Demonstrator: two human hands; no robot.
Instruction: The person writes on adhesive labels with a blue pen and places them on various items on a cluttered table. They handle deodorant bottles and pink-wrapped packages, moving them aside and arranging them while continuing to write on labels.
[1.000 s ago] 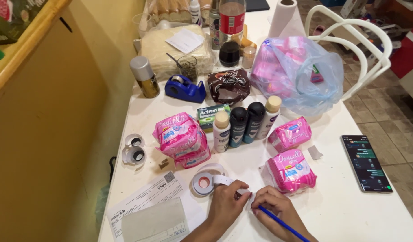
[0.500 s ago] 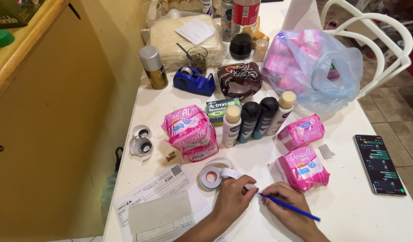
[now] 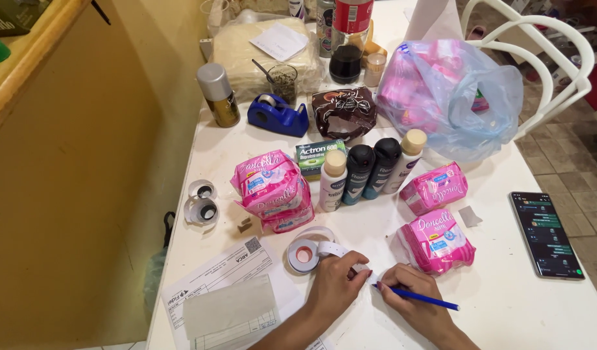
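White desk, crowded at the back, bare along the right edge around a phone. Blue bag at the far right edge, by a white chair. Pink packs mid-desk, bottles between. Papers overhanging the near-left edge. Left hand closed, pinching a label strip off its roll. Right hand gripping a blue pen, tip at the strip.
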